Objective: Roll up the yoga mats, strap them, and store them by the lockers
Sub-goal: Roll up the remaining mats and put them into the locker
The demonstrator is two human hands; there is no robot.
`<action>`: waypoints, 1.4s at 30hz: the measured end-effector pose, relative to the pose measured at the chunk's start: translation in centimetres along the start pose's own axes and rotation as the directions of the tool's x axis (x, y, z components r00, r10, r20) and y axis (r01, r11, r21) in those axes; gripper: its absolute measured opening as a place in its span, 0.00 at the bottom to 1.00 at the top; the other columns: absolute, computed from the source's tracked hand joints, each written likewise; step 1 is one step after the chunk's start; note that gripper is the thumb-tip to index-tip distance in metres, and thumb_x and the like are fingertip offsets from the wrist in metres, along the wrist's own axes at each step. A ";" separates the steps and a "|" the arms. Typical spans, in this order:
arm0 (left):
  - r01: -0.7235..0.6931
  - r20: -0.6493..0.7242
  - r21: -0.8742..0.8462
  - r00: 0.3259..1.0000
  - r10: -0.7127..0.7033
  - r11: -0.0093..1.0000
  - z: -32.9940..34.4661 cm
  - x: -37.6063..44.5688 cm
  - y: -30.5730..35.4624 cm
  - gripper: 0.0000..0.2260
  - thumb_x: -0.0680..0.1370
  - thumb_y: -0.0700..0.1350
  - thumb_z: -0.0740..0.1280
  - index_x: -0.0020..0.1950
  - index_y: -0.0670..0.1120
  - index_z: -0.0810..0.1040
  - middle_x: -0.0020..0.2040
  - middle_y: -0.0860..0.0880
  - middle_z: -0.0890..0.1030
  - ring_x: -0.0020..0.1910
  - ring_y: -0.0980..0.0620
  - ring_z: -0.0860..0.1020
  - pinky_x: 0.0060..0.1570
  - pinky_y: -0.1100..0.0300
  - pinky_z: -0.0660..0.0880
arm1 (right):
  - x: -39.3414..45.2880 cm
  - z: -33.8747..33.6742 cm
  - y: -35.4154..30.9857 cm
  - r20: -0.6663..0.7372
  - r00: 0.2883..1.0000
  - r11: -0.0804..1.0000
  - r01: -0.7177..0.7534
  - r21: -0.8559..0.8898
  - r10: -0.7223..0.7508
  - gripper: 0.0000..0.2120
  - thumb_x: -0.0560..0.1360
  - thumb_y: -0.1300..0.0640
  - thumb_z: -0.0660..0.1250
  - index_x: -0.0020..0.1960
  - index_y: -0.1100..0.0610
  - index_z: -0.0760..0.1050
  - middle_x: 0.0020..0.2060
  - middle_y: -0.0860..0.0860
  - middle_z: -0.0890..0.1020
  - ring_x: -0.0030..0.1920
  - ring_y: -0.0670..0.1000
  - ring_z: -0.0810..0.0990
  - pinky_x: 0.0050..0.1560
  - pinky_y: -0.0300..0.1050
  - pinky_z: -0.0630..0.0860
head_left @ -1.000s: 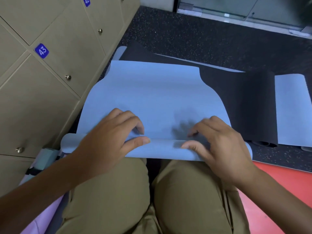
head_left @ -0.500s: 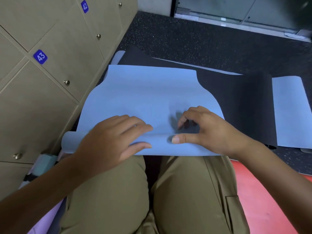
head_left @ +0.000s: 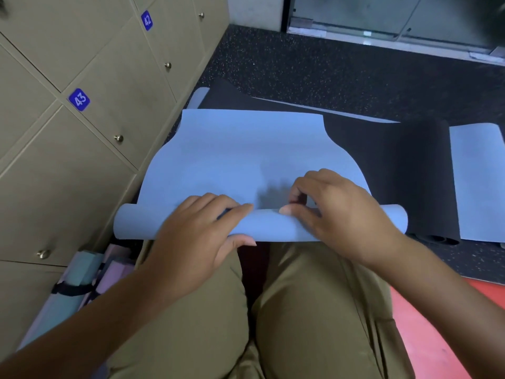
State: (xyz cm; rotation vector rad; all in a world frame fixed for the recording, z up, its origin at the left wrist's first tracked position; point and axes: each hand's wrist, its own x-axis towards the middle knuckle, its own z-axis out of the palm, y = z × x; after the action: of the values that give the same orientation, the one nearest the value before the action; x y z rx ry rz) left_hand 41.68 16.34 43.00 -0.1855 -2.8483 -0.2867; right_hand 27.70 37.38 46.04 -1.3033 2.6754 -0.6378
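Lockers (head_left: 90, 127), tan w/ blue no. tags, are seen along the left; dark speckled floor (head_left: 328, 67) runs ahead. Blue yoga mat (head_left: 246, 160) is spread on the floor in front of the knees, its near end already curled into a thin roll (head_left: 267, 225) right at the knees. A black mat (head_left: 396, 170) lies under and beside it, w/ another blue mat (head_left: 475, 181) further right. Strapped pastel mats (head_left: 82, 277) are stored by the locker base.

Left hand (head_left: 196, 239) is wrapped over the roll, thumb underneath. Right hand (head_left: 336, 212) is curled on the roll's far side, fingertips tucked at the seam.

For a good result, approx. even pressure should be kept at both hands, the roll kept tight, and edges kept flush so no cone is formed.
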 end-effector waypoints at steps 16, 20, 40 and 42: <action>0.302 0.206 -0.348 0.948 -0.242 0.888 -1.2 3.4 -0.8 0.21 0.76 0.63 0.64 0.64 0.56 0.81 0.56 0.61 0.79 0.57 0.57 0.76 0.59 0.60 0.70 | -2.4 3.1 1.0 -0.287 0.954 0.994 0.054 -0.097 -0.080 0.18 0.82 0.42 0.60 0.55 0.55 0.80 0.44 0.49 0.81 0.45 0.54 0.76 0.45 0.49 0.70; 0.139 -0.134 -0.150 0.978 -0.159 0.979 -0.6 2.2 0.9 0.11 0.79 0.47 0.68 0.59 0.48 0.85 0.55 0.53 0.83 0.53 0.48 0.79 0.54 0.53 0.74 | -1.0 2.2 1.0 -0.197 0.980 0.999 -0.009 -0.044 0.000 0.21 0.82 0.38 0.55 0.53 0.52 0.80 0.40 0.46 0.80 0.43 0.52 0.77 0.42 0.49 0.71; 0.092 0.013 -0.070 0.996 -0.091 0.993 0.4 4.1 -1.5 0.23 0.81 0.58 0.61 0.68 0.46 0.80 0.60 0.50 0.84 0.56 0.48 0.80 0.57 0.58 0.68 | 0.1 3.1 1.8 -0.357 0.934 0.991 -0.048 -0.126 0.000 0.19 0.82 0.42 0.63 0.55 0.56 0.82 0.47 0.49 0.84 0.49 0.56 0.80 0.54 0.52 0.72; 0.135 0.086 -0.097 0.988 -0.126 0.986 0.0 4.8 -2.0 0.23 0.81 0.60 0.59 0.70 0.49 0.79 0.61 0.53 0.83 0.56 0.49 0.80 0.54 0.60 0.67 | -0.3 3.4 1.7 -0.355 0.935 0.982 -0.066 -0.176 -0.001 0.21 0.81 0.41 0.63 0.59 0.57 0.81 0.53 0.50 0.85 0.53 0.57 0.81 0.59 0.53 0.72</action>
State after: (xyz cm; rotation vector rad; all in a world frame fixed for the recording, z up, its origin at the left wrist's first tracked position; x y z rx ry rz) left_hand 36.78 14.89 44.00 -0.0307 -2.9317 -0.4635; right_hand 27.53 37.40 42.25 -1.2892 3.1072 -0.6931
